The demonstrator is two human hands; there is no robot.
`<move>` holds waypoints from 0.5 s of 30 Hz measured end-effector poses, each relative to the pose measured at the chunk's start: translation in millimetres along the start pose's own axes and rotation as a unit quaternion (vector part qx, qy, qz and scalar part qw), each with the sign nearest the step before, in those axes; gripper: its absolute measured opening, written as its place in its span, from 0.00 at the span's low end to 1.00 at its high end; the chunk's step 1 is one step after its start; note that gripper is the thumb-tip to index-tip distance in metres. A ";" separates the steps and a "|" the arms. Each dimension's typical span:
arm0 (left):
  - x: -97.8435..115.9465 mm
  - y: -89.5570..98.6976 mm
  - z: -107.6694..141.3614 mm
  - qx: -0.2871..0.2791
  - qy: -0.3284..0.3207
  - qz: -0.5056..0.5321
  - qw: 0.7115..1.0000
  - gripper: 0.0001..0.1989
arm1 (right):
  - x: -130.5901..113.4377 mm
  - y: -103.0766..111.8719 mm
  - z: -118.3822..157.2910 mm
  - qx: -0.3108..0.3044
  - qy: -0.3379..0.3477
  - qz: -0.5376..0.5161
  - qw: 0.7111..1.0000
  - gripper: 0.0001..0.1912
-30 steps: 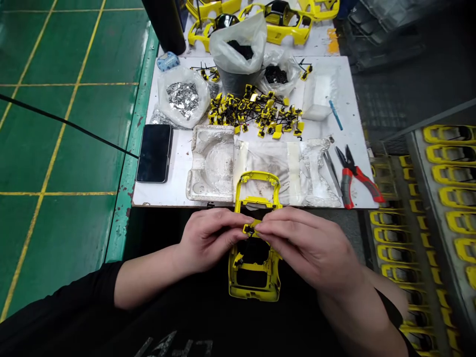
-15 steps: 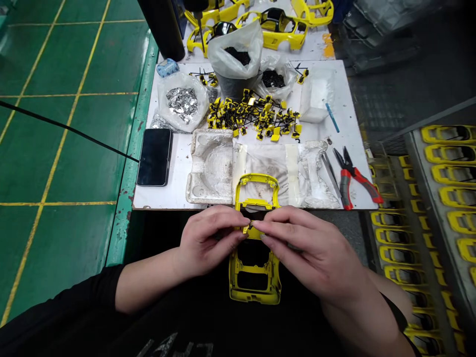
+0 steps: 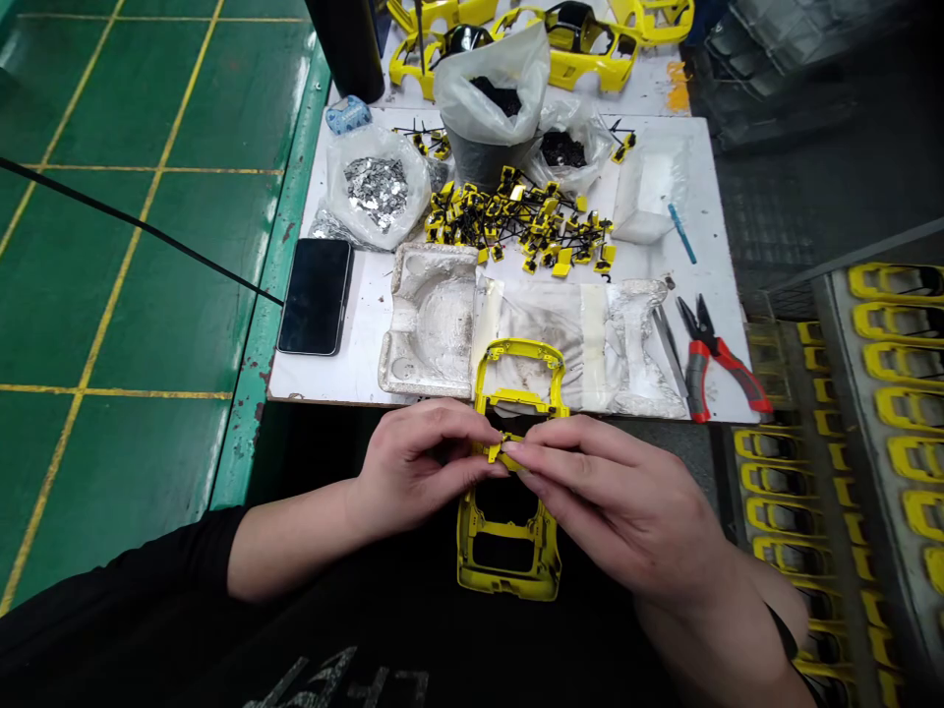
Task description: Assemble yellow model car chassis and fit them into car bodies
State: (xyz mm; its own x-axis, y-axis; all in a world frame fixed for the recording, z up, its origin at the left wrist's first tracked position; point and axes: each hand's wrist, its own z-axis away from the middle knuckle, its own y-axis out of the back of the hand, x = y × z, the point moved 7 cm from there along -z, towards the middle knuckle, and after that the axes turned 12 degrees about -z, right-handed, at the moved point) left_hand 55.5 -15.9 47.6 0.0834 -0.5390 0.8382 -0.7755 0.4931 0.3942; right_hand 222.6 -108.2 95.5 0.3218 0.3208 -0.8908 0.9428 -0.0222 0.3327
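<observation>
I saw the left hand [image 3: 420, 457] and right hand [image 3: 626, 492] pinch a small yellow part [image 3: 494, 453], presumably for fine control, above the yellow car shell [image 3: 502, 531]; pliers [image 3: 706, 346] lay at two o'clock, seemingly for easy reach.

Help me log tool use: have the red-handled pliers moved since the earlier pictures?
No. Against the white table, the red-handled pliers lie in the same place, near its front right corner; only the view shifted slightly.
</observation>
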 end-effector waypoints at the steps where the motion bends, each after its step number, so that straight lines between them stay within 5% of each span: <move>1: -0.9 -0.3 0.4 0.000 0.004 0.003 1.000 0.13 | 0.1 -0.2 0.1 -0.001 -0.001 0.001 1.000 0.18; 15: -3.3 -5.5 3.1 -0.035 0.009 0.027 0.999 0.16 | 1.9 0.8 1.5 -0.021 -0.013 0.033 0.999 0.15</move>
State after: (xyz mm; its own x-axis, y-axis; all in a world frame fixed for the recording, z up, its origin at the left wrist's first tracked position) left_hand 57.5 -18.9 41.5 0.0542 -0.4982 0.8653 -0.7334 0.5682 0.3731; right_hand 224.1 -109.0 93.6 0.3858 0.2950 -0.8741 0.9152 -0.0032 0.4029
